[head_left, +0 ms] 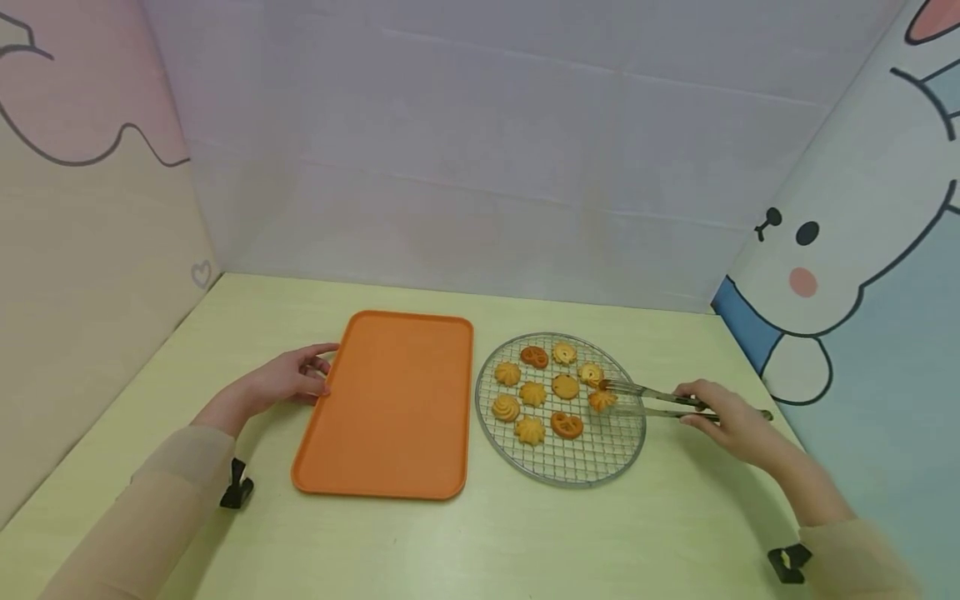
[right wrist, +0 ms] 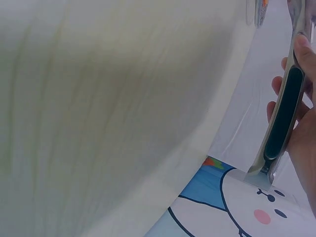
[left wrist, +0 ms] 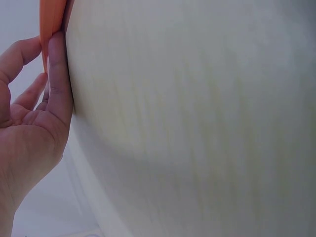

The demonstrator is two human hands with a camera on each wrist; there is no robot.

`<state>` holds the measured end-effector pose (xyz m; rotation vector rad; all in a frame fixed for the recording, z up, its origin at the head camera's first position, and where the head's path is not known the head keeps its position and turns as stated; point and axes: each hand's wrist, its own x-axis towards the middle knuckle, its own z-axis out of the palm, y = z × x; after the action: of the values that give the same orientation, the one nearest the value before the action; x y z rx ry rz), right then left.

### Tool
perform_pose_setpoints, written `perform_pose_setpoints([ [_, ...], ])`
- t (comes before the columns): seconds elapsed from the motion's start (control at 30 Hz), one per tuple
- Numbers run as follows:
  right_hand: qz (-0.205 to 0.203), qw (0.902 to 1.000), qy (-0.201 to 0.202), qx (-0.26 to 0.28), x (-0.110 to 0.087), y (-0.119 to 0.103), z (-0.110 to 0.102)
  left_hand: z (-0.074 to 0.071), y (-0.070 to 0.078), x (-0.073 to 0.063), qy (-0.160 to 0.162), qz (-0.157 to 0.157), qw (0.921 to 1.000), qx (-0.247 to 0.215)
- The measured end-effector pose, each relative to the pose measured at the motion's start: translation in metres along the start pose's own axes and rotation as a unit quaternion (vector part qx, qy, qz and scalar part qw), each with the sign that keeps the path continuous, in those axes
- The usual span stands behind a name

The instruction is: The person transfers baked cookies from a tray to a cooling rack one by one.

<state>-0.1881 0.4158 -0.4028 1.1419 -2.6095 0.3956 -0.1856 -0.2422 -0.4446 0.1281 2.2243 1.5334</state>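
Observation:
At the left edge of an orange rectangular tray, my left hand pinches the rim. The left wrist view shows the thumb and fingers on either side of that rim. My right hand grips metal tongs with dark green handle inlays, seen close in the right wrist view. Their tips reach over a round wire rack, one on each side of a flower-shaped cookie; firm contact is hard to tell. Several other cookies lie on the rack, among them a pretzel-shaped cookie and a swirled cookie.
Tray and rack stand side by side on a pale yellow table, a narrow gap between them. A plain backdrop rises behind the table. Printed panels flank it, the right one bearing a cartoon face.

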Motion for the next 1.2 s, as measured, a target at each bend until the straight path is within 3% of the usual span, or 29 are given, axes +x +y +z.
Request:
perform_pose_setpoints([
  [0.67,0.014,0.9996,-0.026,-0.003,-0.006,0.007,0.011,0.001,-0.002,-0.001,-0.001,0.007,1.0,-0.004],
  [0.97,0.03,0.9984,-0.046,0.005,-0.007,0.004,0.006,0.0,-0.002,0.0,-0.002,0.007,0.9999,-0.008],
  [1.2,0.03,0.9991,-0.031,0.005,-0.004,0.001,-0.005,0.0,-0.002,0.0,0.001,0.006,1.0,-0.005],
])
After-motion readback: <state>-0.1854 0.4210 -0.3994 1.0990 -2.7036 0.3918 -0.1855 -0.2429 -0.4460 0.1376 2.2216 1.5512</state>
